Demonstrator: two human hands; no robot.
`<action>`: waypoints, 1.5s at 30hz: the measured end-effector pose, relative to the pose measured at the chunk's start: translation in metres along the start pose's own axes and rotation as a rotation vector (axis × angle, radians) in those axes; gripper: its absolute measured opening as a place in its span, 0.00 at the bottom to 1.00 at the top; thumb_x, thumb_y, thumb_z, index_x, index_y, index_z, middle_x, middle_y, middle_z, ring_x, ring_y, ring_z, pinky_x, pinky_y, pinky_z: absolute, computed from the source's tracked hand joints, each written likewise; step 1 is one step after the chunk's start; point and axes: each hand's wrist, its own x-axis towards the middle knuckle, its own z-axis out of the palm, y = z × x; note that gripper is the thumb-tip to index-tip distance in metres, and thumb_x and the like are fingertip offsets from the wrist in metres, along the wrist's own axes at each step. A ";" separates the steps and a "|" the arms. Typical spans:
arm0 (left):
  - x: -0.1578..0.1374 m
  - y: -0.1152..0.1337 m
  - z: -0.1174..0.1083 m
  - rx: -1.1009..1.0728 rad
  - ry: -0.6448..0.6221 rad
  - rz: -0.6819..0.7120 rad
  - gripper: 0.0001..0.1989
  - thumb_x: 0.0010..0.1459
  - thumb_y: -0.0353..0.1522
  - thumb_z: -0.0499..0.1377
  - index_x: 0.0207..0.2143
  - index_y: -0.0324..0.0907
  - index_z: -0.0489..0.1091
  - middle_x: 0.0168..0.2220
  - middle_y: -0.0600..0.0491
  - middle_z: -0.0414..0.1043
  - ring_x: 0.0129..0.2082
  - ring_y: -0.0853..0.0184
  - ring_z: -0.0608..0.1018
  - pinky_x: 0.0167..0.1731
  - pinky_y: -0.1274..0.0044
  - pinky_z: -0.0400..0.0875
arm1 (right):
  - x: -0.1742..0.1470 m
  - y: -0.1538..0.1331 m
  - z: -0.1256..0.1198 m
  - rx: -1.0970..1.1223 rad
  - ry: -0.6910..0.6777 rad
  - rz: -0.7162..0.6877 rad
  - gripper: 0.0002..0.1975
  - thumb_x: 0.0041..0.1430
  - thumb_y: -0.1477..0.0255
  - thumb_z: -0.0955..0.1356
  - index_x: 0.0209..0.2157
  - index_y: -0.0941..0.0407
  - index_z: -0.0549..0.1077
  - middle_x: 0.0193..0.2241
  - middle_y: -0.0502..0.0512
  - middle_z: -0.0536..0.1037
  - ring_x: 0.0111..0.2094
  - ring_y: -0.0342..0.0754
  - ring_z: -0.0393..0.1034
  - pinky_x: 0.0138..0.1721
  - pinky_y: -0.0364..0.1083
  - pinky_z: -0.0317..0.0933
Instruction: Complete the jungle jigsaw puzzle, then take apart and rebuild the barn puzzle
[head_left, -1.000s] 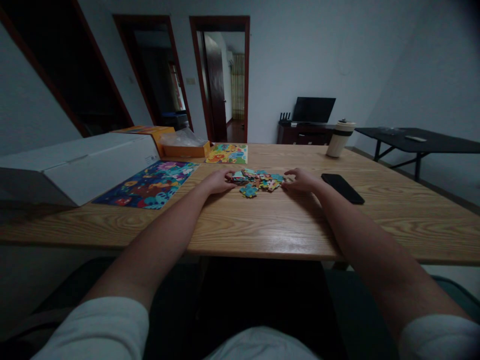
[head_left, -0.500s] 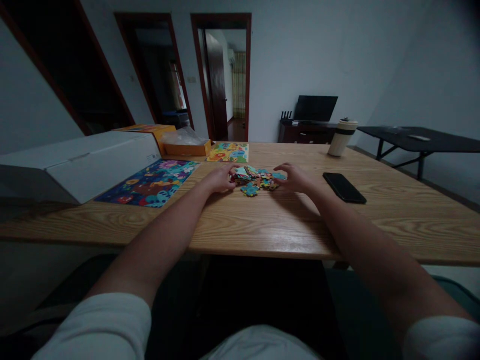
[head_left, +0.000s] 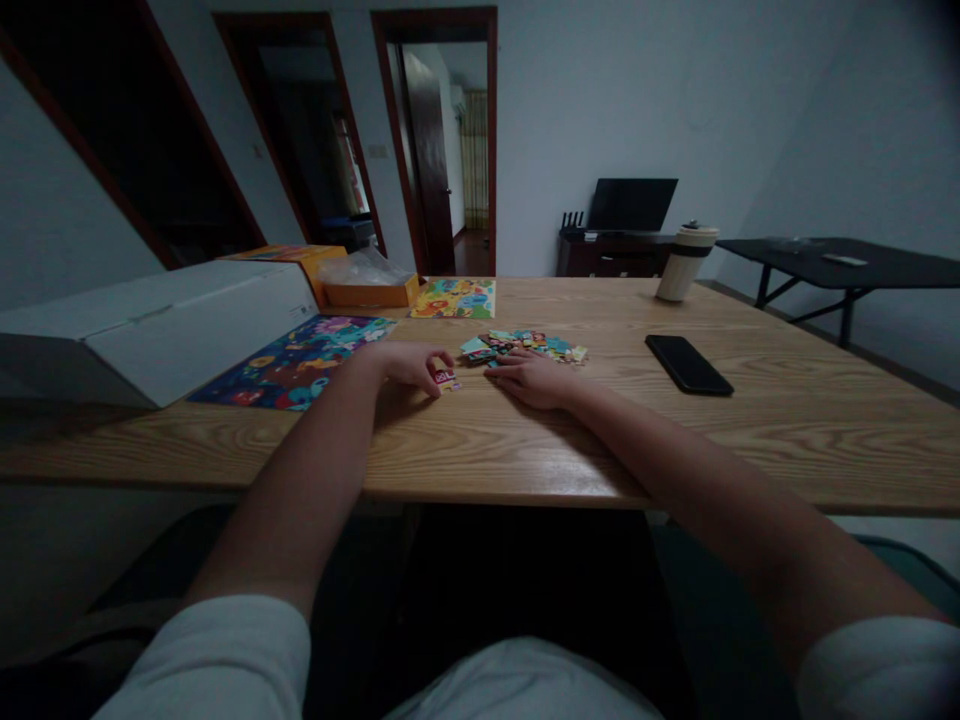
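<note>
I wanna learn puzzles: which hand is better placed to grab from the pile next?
Probably the right hand: it's right at the puzzle pile, while the left hand is busy at a pinkish piece lying apart.

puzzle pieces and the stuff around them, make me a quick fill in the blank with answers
1. The pinkish piece is at the fingers of the ____ hand.
2. The phone is ____ in colour.
3. From the person's side, the cup stands to the ____ of the pile.

Missing words: left; black; right
</note>
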 end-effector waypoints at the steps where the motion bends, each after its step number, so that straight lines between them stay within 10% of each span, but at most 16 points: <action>1: -0.002 0.013 0.006 0.014 -0.006 0.077 0.35 0.38 0.36 0.66 0.53 0.45 0.69 0.41 0.53 0.76 0.36 0.64 0.77 0.32 0.81 0.68 | 0.000 0.003 0.000 -0.002 0.003 0.010 0.23 0.70 0.60 0.55 0.59 0.48 0.69 0.61 0.54 0.65 0.62 0.54 0.56 0.63 0.55 0.47; 11: 0.001 0.056 0.030 -0.036 -0.019 0.306 0.31 0.45 0.38 0.67 0.54 0.46 0.69 0.45 0.52 0.73 0.39 0.65 0.76 0.36 0.80 0.69 | 0.000 0.034 0.006 -0.002 -0.013 0.217 0.22 0.68 0.59 0.58 0.58 0.46 0.69 0.63 0.53 0.61 0.63 0.59 0.54 0.64 0.61 0.42; 18: 0.028 0.029 0.028 0.043 0.625 0.175 0.30 0.57 0.45 0.61 0.59 0.43 0.67 0.59 0.46 0.65 0.57 0.58 0.67 0.54 0.71 0.62 | -0.003 0.033 0.002 0.014 0.053 0.145 0.23 0.69 0.58 0.57 0.60 0.48 0.68 0.63 0.55 0.61 0.63 0.56 0.55 0.65 0.59 0.41; 30: 0.033 0.030 0.028 0.091 0.649 0.010 0.18 0.57 0.41 0.59 0.47 0.42 0.77 0.42 0.43 0.76 0.42 0.55 0.76 0.41 0.67 0.68 | -0.012 -0.003 -0.026 0.130 -0.072 -0.007 0.21 0.62 0.54 0.64 0.45 0.54 0.78 0.49 0.58 0.74 0.44 0.52 0.70 0.47 0.48 0.62; 38: 0.012 0.023 0.008 -0.098 0.820 0.145 0.20 0.58 0.38 0.62 0.51 0.38 0.74 0.43 0.45 0.76 0.40 0.61 0.76 0.44 0.70 0.69 | -0.009 0.008 -0.023 0.270 0.133 0.109 0.20 0.62 0.57 0.65 0.47 0.56 0.76 0.48 0.59 0.75 0.48 0.52 0.69 0.53 0.49 0.59; 42: 0.005 0.046 0.020 -0.213 0.705 0.353 0.19 0.56 0.37 0.64 0.49 0.38 0.74 0.40 0.48 0.76 0.34 0.67 0.75 0.37 0.75 0.70 | -0.007 0.016 -0.028 0.647 0.330 0.342 0.24 0.64 0.60 0.64 0.56 0.57 0.68 0.47 0.61 0.75 0.43 0.48 0.71 0.43 0.46 0.65; 45: 0.008 0.065 0.035 -0.207 0.541 0.500 0.18 0.55 0.37 0.65 0.47 0.39 0.75 0.43 0.48 0.76 0.36 0.68 0.76 0.38 0.76 0.71 | -0.012 0.023 -0.036 0.813 0.181 0.373 0.24 0.62 0.62 0.66 0.57 0.57 0.67 0.41 0.59 0.77 0.34 0.44 0.69 0.32 0.41 0.63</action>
